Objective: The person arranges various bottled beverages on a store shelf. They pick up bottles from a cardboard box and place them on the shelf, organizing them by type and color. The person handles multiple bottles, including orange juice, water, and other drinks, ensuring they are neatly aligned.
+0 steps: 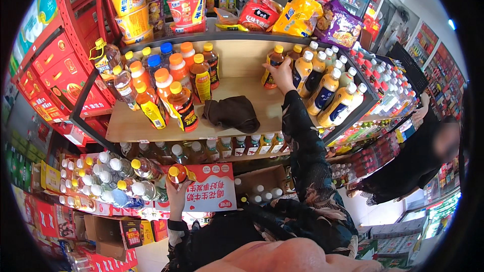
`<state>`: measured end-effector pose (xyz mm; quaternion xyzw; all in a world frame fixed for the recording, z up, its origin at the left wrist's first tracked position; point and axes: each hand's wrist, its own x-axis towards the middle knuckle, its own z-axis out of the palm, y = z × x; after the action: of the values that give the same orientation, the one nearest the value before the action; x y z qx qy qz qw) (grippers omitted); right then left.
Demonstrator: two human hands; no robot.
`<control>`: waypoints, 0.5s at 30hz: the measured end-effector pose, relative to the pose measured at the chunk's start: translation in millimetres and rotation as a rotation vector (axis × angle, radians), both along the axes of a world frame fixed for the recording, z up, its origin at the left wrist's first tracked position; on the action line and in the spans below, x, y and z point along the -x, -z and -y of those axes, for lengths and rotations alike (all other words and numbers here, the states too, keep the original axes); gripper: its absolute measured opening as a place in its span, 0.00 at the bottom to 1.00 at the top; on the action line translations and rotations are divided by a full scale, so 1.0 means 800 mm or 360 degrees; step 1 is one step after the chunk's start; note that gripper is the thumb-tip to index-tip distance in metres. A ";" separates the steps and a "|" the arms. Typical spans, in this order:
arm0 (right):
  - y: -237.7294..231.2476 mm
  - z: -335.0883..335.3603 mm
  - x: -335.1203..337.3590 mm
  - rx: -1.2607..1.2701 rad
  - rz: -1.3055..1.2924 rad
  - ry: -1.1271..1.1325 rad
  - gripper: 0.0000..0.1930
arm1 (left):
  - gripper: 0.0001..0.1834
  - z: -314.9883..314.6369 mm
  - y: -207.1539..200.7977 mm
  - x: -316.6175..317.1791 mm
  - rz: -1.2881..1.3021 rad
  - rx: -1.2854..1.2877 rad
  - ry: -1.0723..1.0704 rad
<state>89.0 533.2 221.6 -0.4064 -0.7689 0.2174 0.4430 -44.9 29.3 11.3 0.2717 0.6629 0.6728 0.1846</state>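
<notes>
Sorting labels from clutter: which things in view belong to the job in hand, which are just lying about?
Likely the job:
lower bottle in left hand
shelf bottle at right hand
wooden shelf
possibly dark cloth

Apparently just around:
purple packet
stacked yellow cups
red cartons

Right arm (306, 141) outstretched, right grip (281, 74) forward; left grip (177, 194) low, apparently curled.

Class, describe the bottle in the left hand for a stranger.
Start at the wooden shelf. Below it, at a red-and-white sign's left edge, the left hand grips a yellow-capped bottle. Unlike the bottles crowded leftward, it is hand-held.
</notes>
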 end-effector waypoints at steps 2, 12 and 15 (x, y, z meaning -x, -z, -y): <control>0.008 -0.007 -0.004 -0.0117 0.0024 0.0048 0.41 | 0.38 -0.001 0.002 0.000 -0.0005 0.0033 0.0027; 0.052 0.062 -0.009 -0.0400 0.0611 -0.0234 0.27 | 0.36 0.001 -0.008 -0.011 0.0099 0.0041 -0.0012; 0.055 0.025 -0.010 -0.0518 0.0754 -0.0153 0.27 | 0.36 0.000 -0.019 -0.013 0.0185 0.0018 -0.0026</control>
<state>97.2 513.0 177.6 -0.3326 -0.8941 0.0109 0.2999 -34.2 29.7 26.6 0.2255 0.6571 0.6852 0.2189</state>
